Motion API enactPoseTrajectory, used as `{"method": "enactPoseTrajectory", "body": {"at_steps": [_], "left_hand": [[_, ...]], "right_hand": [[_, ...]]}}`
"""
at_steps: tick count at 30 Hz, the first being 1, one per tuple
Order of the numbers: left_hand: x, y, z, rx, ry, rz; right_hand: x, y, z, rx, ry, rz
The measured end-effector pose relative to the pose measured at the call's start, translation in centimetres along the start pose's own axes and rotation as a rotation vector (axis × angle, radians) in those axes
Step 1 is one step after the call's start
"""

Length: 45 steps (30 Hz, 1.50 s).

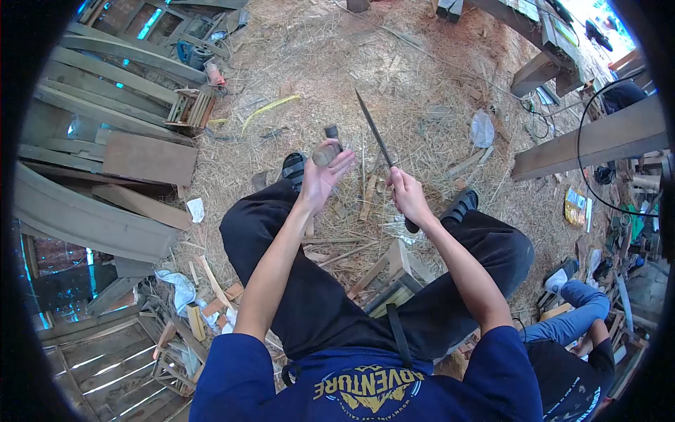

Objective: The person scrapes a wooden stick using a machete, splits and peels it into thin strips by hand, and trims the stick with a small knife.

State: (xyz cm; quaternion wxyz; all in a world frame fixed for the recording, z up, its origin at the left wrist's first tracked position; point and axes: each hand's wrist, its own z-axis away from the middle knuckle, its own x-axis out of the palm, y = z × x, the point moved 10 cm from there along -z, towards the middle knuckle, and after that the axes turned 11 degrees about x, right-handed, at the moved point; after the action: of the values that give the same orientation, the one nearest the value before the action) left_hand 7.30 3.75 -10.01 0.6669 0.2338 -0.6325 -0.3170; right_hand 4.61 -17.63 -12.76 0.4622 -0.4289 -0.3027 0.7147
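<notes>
My left hand (323, 177) is raised above the ground between my feet, palm turned up and fingers stretched out. A rounded, dull brown object (325, 154) with a dark end rests against its palm and thumb; what it is I cannot make out. In my right hand (408, 193) is a long, thin, dark tool (374, 129), like a file or blade, its tip pointing up and to the left. The dark lower end of the tool shows below the wrist. The two hands are apart.
Straw and wood shavings cover the ground (323, 63). A wooden frame (399, 264) stands between my legs. Planks (151, 156) lean at the left, and a thick beam (598, 141) crosses the right. At the lower right sits another person (562, 366). A plastic bag (481, 130) lies on the ground.
</notes>
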Motion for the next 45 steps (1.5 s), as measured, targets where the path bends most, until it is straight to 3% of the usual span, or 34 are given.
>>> {"method": "enactPoseTrajectory", "body": {"at_steps": [2, 5, 9, 10, 13, 18, 21, 22, 23, 25, 27, 30, 38, 41, 44, 45], "left_hand": [[1.4, 1.1, -0.1, -0.101, 0.055, 0.260], [0.0, -0.3, -0.7, -0.116, 0.110, 0.061], [-4.7, -3.7, -1.3, -0.186, 0.326, 0.065], [-5.6, -4.1, -0.8, -0.204, 0.472, 0.045], [-5.5, -4.1, 0.0, -0.186, 0.451, -0.131], [-0.4, 3.1, 0.0, 0.046, 0.284, -0.421], [3.2, 8.1, 0.0, 0.367, 0.210, -0.515], [4.8, 9.8, -0.2, 0.415, 0.227, -0.440], [3.9, 9.5, 0.7, 0.210, 0.489, -0.422], [4.2, 8.5, -1.2, 0.024, 0.096, -0.234], [2.4, 7.9, -1.1, 0.068, 0.269, -0.482], [1.4, 5.8, 0.4, 0.105, 0.308, -0.583], [7.3, 5.5, 2.2, 0.028, 0.128, -0.683], [8.3, 6.0, 1.9, 0.200, 0.050, -0.940], [9.0, 6.2, 2.9, 0.188, 0.006, -1.039], [9.2, 6.2, 3.3, 0.198, -0.025, -1.092]], "right_hand": [[0.3, -0.1, 0.2, 0.023, -0.014, -0.013], [0.5, -0.9, 0.6, 0.042, -0.046, -0.075], [1.1, -0.7, 0.3, -0.033, -0.034, -0.140], [0.9, -0.8, 0.2, -0.041, -0.026, -0.143], [0.7, -0.4, 0.2, 0.070, -0.042, -0.040], [0.8, -0.3, -0.1, 0.040, 0.002, 0.014], [0.5, -1.3, 0.5, 0.021, 0.003, 0.027], [0.5, -1.4, 0.7, 0.012, 0.000, 0.033], [0.6, -1.2, 0.7, 0.025, -0.005, 0.029], [0.6, -1.1, 0.6, 0.041, -0.023, 0.027], [0.5, -1.6, 0.9, 0.033, -0.013, -0.007], [0.3, -1.5, 0.5, 0.046, 0.004, -0.005], [0.8, -1.5, -0.4, 0.077, 0.048, 0.072], [0.5, -2.5, 0.0, 0.059, 0.093, 0.078], [-0.5, -3.6, 0.2, -0.158, 0.226, 0.096], [-0.3, -3.5, 0.1, -0.116, 0.190, 0.106]]}}
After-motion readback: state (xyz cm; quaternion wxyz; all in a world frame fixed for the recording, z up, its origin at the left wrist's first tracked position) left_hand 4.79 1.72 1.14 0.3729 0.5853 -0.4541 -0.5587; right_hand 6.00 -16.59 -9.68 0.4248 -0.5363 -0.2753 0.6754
